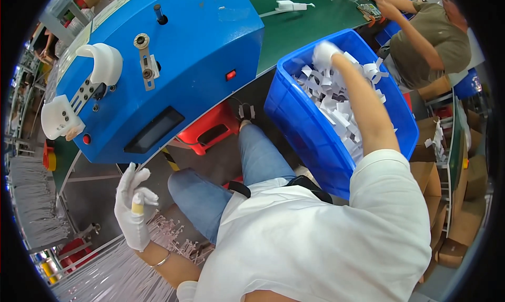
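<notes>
My left hand, in a white glove with a yellow band round the thumb, is raised near the front edge of a blue bench machine. Its fingers are apart, and I see nothing between them. My right hand, also gloved in white, reaches into the far end of a blue plastic bin. Motion smears its fingers, so what they hold, if anything, does not show. Curled white paper-like strips fill much of the bin beneath my right forearm.
The machine carries white curved guides, a dark screen and a red switch. A white connector with a cable lies on the green table. Bundled pale cables sit lower left. A co-worker works at upper right.
</notes>
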